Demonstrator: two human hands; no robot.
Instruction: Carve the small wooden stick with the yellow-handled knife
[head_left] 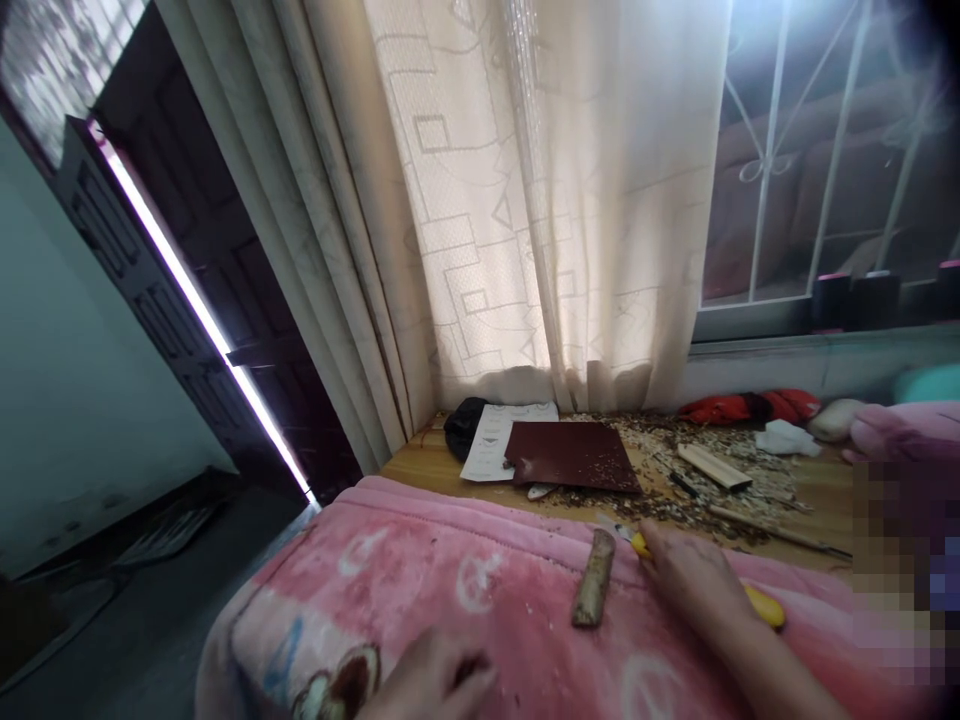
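My right hand (694,575) is closed round a yellow utility knife (763,606), which lies along the pink blanket's far edge. The blade end points left, and the palm and fingers cover the middle of the handle. Just left of it, a short brown piece of wood (594,582) rests by itself on the pink blanket (420,560). Low in the view, my left hand (442,672) hovers over the blanket, apart from the wood. Its fingers look curled but are smeared by motion, and whether anything is in them cannot be made out.
Behind the blanket, wood shavings (750,470) litter a wooden tabletop (416,465). A maroon folder (574,455), a white paper sheet (487,440), a pale block (712,466), a thin long-handled tool (772,528) and red cloth (750,406) lie there. A curtain (480,200) hangs behind.
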